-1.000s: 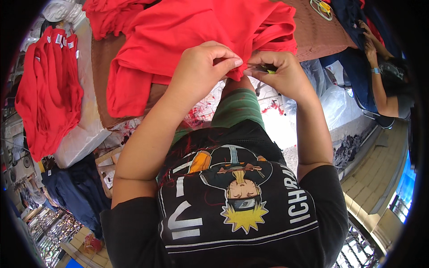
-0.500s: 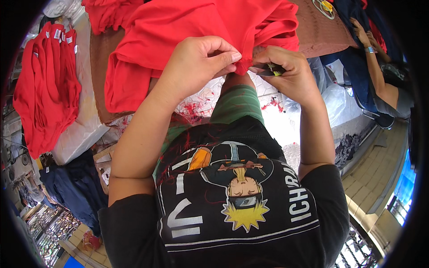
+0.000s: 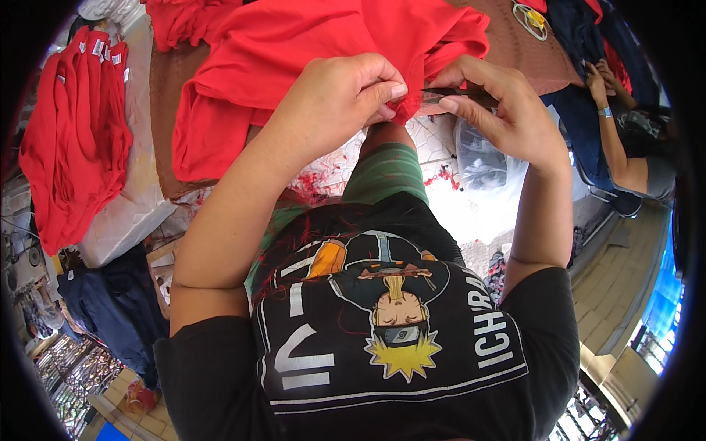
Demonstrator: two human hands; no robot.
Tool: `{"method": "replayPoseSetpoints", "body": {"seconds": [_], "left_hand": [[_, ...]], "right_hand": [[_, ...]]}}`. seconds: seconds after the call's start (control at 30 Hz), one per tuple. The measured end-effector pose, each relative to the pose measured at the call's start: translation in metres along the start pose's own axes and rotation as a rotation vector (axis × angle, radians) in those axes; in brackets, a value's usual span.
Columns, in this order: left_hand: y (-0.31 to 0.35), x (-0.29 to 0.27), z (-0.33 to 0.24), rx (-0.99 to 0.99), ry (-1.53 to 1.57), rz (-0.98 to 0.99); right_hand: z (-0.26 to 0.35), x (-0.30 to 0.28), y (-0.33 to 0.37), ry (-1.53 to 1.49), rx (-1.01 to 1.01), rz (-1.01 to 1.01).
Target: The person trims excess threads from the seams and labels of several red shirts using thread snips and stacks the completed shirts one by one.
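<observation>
A large red garment (image 3: 272, 55) is spread over the brown surface in front of me, its near part hanging by my knee. My left hand (image 3: 349, 95) pinches an edge of that red cloth between thumb and fingers. In my right hand (image 3: 511, 114) is a pair of dark thread snips (image 3: 471, 93), held between thumb and fingers. The pointed blades aim left, close to the pinched edge. Whether the blade tips touch the cloth, I cannot tell.
Red garments with white labels (image 3: 77, 140) are stacked at the left, above dark blue clothing (image 3: 118, 305). Red thread scraps (image 3: 445, 176) litter the floor near a clear plastic bag (image 3: 482, 158). At right, another person's arm (image 3: 621, 143) reaches to dark cloth. A coiled cord (image 3: 531, 20) lies on the brown surface (image 3: 168, 125).
My right hand has shifted right, away from my left hand, and its snips have turned so the dark blades show. My left hand still pinches the cloth, having moved slightly.
</observation>
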State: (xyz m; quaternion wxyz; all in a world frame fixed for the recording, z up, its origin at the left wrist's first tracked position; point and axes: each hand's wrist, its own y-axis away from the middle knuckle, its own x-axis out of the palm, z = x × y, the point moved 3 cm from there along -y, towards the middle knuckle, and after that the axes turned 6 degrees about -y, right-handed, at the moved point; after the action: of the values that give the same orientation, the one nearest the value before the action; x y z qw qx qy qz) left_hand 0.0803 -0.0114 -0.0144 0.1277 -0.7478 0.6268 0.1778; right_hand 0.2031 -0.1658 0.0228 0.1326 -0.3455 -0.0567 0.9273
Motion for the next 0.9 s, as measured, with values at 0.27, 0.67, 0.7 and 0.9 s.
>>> {"method": "replayPoseSetpoints", "body": {"seconds": [0.27,0.67,0.7,0.9], "left_hand": [[0.001,0.000,-0.003,0.045,-0.094,-0.016],[0.007,-0.014,-0.016,0.477,-0.261,-0.107],[0.011,-0.021,-0.019,0.542,-0.132,-0.050],[0.042,-0.073,-0.033,0.619,0.112,0.032]], "right_hand": [[-0.002,0.006,-0.013,0.081,-0.001,0.104],[0.008,0.004,-0.014,0.135,0.013,0.135],[0.008,-0.001,-0.011,0.102,0.001,0.090],[-0.008,-0.001,0.004,-0.044,0.052,0.032]]}}
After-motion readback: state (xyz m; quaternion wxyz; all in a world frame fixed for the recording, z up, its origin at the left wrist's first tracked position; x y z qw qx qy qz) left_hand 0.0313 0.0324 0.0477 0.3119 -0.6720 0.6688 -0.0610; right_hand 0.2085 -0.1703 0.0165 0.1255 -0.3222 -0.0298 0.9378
